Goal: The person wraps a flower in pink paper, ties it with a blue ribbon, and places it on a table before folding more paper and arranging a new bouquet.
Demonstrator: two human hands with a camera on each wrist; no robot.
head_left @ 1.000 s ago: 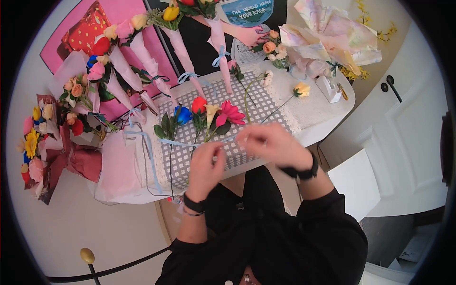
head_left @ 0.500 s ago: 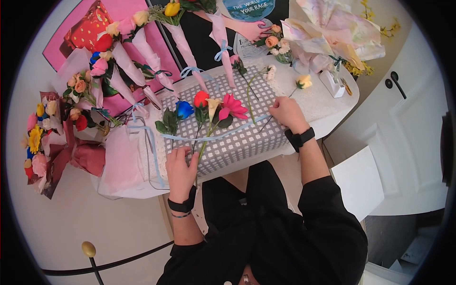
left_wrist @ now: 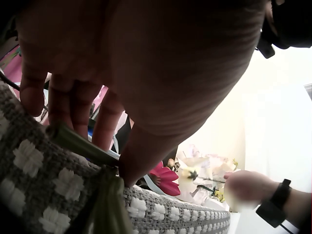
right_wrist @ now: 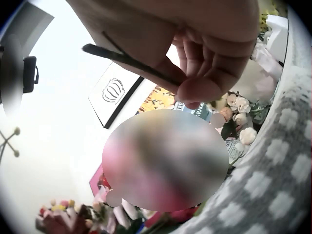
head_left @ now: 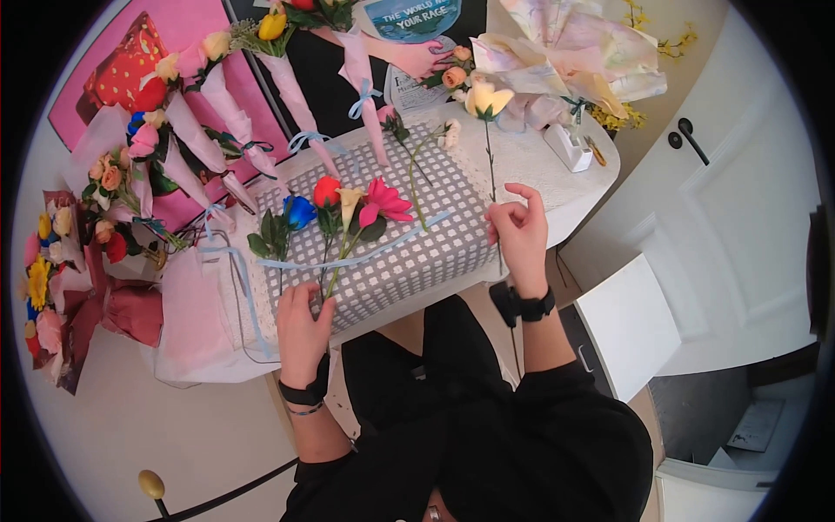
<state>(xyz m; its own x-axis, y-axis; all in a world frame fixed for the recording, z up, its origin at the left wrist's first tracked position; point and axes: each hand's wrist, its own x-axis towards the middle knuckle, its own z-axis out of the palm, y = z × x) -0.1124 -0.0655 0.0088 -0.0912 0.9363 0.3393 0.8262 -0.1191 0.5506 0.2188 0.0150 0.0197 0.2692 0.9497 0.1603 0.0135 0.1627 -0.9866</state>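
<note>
My right hand [head_left: 524, 239] pinches the long stem of a pale yellow rose [head_left: 489, 101] between thumb and fingertips. The bloom stands upright above the hand, and the lower stem [right_wrist: 131, 61] crosses the right wrist view. Loosely spread, my left hand [head_left: 302, 335] rests at the front edge of the checked cloth, its thumb touching green flower stems [left_wrist: 80, 146]. Beyond it lie a blue rose [head_left: 299, 212], a red flower [head_left: 327, 190], a cream calla lily [head_left: 350, 205] and a magenta flower [head_left: 384, 204]. A light blue ribbon [head_left: 374, 256] runs across beneath the stems.
Several pink-wrapped flowers [head_left: 230, 117] lean along the back left, beside a dark red wrapped bouquet [head_left: 130, 304]. Pink paper [head_left: 191, 300] covers the left table end. A white tape dispenser [head_left: 570, 150] and pale wrapped bouquet [head_left: 565, 56] stand at the right.
My right hand has picked the yellow rose up off the table by its stem and raised it upright. My left hand has moved down to the stems at the front edge.
</note>
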